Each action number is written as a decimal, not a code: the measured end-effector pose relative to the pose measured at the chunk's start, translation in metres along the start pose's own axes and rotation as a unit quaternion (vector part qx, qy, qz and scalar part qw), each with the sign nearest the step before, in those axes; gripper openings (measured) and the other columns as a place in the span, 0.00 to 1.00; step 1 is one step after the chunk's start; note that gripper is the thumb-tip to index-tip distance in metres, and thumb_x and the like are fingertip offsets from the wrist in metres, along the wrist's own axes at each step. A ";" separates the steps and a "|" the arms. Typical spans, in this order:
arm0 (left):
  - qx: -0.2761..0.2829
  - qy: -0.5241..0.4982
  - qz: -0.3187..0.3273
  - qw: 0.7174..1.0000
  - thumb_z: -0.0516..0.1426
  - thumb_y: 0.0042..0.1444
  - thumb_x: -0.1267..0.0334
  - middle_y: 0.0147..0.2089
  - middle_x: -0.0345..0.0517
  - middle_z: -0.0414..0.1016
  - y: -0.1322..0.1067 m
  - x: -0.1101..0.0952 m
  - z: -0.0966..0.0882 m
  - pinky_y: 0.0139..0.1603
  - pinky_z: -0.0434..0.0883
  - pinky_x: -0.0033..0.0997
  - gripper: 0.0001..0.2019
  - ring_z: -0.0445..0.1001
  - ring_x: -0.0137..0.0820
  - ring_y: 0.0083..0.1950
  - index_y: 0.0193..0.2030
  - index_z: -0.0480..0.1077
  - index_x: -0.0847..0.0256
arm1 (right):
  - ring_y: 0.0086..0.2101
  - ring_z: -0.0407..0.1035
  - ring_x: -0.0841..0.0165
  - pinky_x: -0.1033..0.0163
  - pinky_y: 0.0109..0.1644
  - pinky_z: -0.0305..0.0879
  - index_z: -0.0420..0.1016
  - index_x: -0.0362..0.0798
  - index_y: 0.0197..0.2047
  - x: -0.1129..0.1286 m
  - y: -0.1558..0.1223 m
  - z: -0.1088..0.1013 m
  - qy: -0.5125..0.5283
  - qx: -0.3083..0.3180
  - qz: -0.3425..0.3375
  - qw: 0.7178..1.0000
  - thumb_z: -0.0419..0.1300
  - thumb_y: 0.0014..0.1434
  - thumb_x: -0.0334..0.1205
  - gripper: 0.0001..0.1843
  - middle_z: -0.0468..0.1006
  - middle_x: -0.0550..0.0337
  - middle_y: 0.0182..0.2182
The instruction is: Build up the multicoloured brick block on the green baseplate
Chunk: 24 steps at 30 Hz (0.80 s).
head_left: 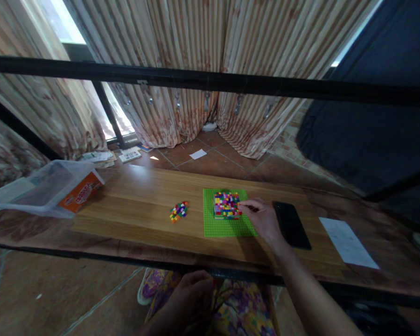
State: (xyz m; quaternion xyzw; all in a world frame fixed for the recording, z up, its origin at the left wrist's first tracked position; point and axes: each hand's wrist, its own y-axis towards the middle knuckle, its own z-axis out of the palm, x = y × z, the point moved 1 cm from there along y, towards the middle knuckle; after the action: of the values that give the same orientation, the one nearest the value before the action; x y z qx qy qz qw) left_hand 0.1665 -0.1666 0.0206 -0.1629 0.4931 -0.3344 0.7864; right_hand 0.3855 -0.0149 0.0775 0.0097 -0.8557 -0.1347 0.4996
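A block of many small coloured building bricks (pixel 227 205) stands on a green studded baseplate (pixel 213 229). My right hand (pixel 261 218) reaches in from the right, thumb and forefinger pinched at the block's right edge, on what looks like a small brick (pixel 240 206). The fingers hide most of it. Low in the view, over my lap, my left hand (pixel 194 291) is curled closed in shadow. A speck of red shows by its fingertips, too small to name. Left of the baseplate lies a loose pile of coloured bricks (pixel 178 212).
The wooden board (pixel 136 200) also carries a black phone (pixel 291 225), right of my right hand. Farther right is a white paper sheet (pixel 348 242). A clear plastic bin (pixel 52 186) with an orange label is at the left. A dark metal bar (pixel 196 78) crosses behind.
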 end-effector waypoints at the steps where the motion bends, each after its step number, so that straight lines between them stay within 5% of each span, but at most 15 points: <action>1: -0.001 0.004 -0.009 1.000 0.66 0.42 0.51 0.18 0.34 0.59 -0.001 0.002 0.000 0.23 0.46 0.26 0.18 0.53 0.20 0.20 0.23 0.66 0.63 | 0.33 0.72 0.65 0.59 0.40 0.67 0.82 0.49 0.31 -0.003 0.007 0.003 -0.024 0.007 -0.012 1.000 0.62 0.53 0.50 0.14 0.80 0.56 0.32; 9: 0.004 -0.006 -0.034 0.999 0.67 0.41 0.58 0.19 0.37 0.64 -0.001 0.009 -0.010 0.25 0.53 0.25 0.12 0.58 0.22 0.22 0.23 0.73 0.64 | 0.36 0.72 0.65 0.58 0.45 0.65 0.82 0.51 0.30 -0.017 0.030 0.018 -0.143 0.040 -0.040 0.988 0.62 0.52 0.44 0.09 0.79 0.57 0.33; 18: -0.021 -0.093 -0.030 0.995 0.69 0.37 0.61 0.22 0.39 0.69 0.001 0.013 -0.002 0.31 0.60 0.27 0.10 0.65 0.25 0.25 0.26 0.76 0.63 | 0.27 0.69 0.68 0.61 0.35 0.64 0.81 0.49 0.28 -0.019 0.036 0.022 -0.128 0.028 0.011 0.991 0.64 0.49 0.44 0.08 0.78 0.58 0.30; 24: -0.017 -0.050 -0.030 0.998 0.70 0.35 0.60 0.20 0.39 0.68 0.003 0.000 -0.004 0.29 0.59 0.26 0.12 0.62 0.23 0.24 0.24 0.76 0.65 | 0.31 0.70 0.67 0.60 0.38 0.67 0.80 0.49 0.28 -0.021 0.025 0.027 -0.152 -0.002 -0.055 0.987 0.59 0.57 0.45 0.13 0.76 0.57 0.33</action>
State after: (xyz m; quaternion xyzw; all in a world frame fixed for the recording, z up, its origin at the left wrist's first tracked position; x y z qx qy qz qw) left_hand 0.1640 -0.1643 0.0167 -0.2074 0.4535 -0.3411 0.7969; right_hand 0.3756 0.0182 0.0526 0.0355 -0.9197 -0.1635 0.3553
